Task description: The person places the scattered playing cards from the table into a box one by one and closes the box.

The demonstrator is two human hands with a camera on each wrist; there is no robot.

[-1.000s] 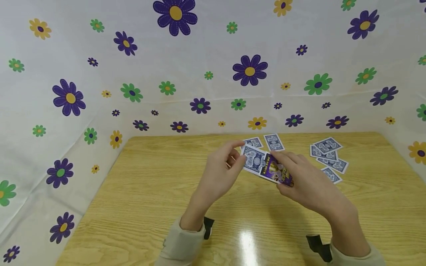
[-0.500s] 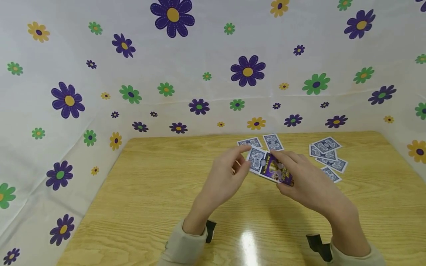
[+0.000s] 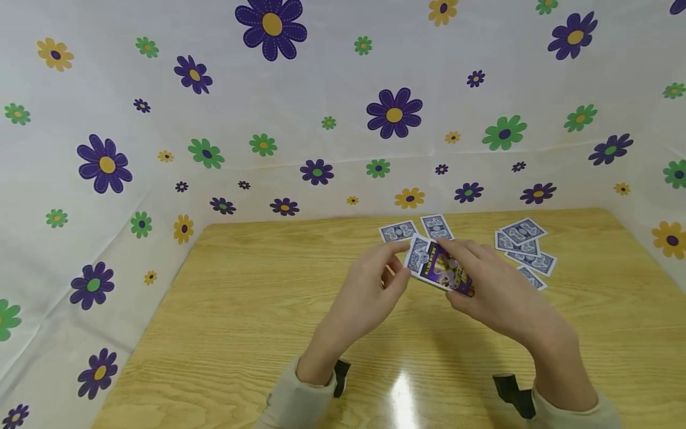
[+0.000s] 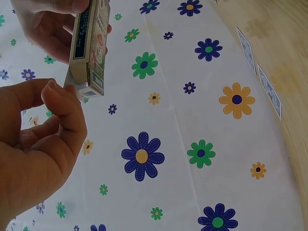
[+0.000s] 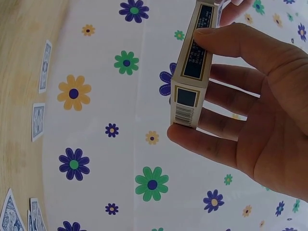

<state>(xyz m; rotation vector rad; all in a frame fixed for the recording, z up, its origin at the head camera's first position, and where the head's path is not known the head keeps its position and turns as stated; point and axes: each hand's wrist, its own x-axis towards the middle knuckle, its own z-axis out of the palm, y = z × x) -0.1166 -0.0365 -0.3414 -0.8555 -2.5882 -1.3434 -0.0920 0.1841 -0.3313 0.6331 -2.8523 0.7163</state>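
Note:
My right hand (image 3: 495, 292) grips a purple card box (image 3: 449, 268) above the table, thumb along one narrow side and fingers along the other. A stack of blue-backed playing cards (image 3: 417, 255) sticks partly out of the box's left end. At that end my left hand (image 3: 370, 286) pinches the playing cards, index finger at the far corner and thumb at the near one. The left wrist view shows its fingertips right at the box's mouth. In the right wrist view the barcoded closed end of the card box (image 5: 192, 77) faces the camera.
Two face-down cards (image 3: 398, 231) lie near the back edge of the wooden table (image 3: 241, 310). Farther right, several overlapping cards (image 3: 522, 231) lie face down. A flowered cloth (image 3: 321, 77) hangs behind and at the sides.
The left hand has moved right toward the box, and the stack of playing cards has slid farther in, so less sticks out. The right hand has held the box nearly still.

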